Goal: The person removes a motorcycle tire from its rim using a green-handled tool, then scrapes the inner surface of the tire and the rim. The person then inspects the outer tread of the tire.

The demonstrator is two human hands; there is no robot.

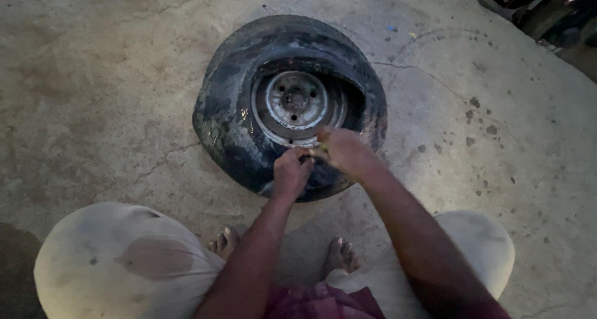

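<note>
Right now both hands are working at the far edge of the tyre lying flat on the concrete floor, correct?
Not quite. In the head view the left hand and right hand work at the near edge of the tyre, by the bare feet. It does lie flat on the concrete floor.

wheel [297, 101] in tyre [224, 117], tyre on floor [93, 76]

A roadside-style tyre repair yard: stained, cracked concrete floor [124, 76] around a worn tyre [289, 104] lying flat on its steel rim [297, 104].
</note>
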